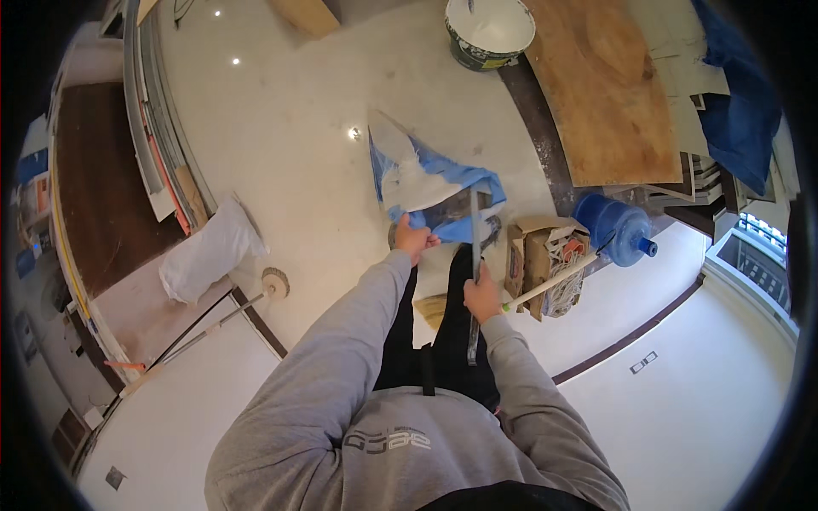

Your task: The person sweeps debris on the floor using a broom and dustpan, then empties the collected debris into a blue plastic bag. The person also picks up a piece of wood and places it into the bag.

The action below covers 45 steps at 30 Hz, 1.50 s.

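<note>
My left hand is closed on the near edge of a crumpled blue-and-white plastic sheet, which spreads out just ahead of my feet. In my right hand is a long, narrow grey bar, perhaps metal, gripped near its middle. The bar's far end reaches over the sheet's right side, and its near end lies in front of my right leg. A dark patch shows inside the sheet's blue border; what it is I cannot tell.
A cardboard box with cords stands right of my hand, beside a blue water jug. Farther off are a bucket of white paste and a wooden board. To the left lie a white sack and a long-handled roller.
</note>
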{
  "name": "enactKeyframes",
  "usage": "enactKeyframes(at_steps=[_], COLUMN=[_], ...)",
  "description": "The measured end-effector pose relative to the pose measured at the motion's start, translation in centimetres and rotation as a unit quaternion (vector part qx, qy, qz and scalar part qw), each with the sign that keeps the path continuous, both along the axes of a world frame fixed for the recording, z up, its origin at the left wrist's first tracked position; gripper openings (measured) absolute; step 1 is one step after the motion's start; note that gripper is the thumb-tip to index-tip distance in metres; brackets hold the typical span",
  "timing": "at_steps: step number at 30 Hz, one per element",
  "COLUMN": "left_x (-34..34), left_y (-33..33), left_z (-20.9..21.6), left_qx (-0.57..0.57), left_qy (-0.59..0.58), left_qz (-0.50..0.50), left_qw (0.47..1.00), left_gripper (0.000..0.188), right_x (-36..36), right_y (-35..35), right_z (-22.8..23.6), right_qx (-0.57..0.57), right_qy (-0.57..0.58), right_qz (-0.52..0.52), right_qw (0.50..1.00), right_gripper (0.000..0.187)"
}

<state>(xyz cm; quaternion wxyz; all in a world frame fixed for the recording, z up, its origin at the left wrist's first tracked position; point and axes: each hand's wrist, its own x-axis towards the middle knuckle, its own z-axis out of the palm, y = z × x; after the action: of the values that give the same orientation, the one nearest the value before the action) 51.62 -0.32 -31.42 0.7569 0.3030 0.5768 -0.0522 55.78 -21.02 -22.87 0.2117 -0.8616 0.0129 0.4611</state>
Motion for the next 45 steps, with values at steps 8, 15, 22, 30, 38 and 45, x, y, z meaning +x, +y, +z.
enactKeyframes(at_steps=[8,15,22,30,38,45], left_x=[-0.9,-3.7,-5.3,-2.7,-1.3,-4.4], left_y=[5.6,8.9,11.1,11.5,11.0,13.3], left_z=[-0.4,-3.4,-4.1,4.5,11.2,17.6], left_qx=[0.078,0.147,0.191,0.163,0.13,0.127], left_qy=[0.042,0.085,0.122,0.079,-0.034,-0.109], left_qz=[-0.063,-0.132,-0.174,-0.103,-0.021,0.021], left_qw=[0.994,0.977,0.958,0.978,0.991,0.986], left_gripper=[0.091,0.107,0.084,0.088,0.095,0.089], right_x=[-4.7,-3.5,-3.9,-4.0,-2.6,1.5], right_y=[1.6,2.6,2.0,-1.6,1.2,0.3], right_z=[-1.8,-0.2,4.3,2.7,7.9,8.5], right_qx=[0.076,0.103,0.14,0.202,0.187,0.237], right_qy=[-0.067,-0.1,-0.121,-0.176,-0.118,-0.205], right_qz=[0.055,0.031,0.052,0.045,0.055,0.179], right_qw=[0.993,0.989,0.981,0.962,0.974,0.933], right_gripper=[0.07,0.063,0.073,0.07,0.071,0.073])
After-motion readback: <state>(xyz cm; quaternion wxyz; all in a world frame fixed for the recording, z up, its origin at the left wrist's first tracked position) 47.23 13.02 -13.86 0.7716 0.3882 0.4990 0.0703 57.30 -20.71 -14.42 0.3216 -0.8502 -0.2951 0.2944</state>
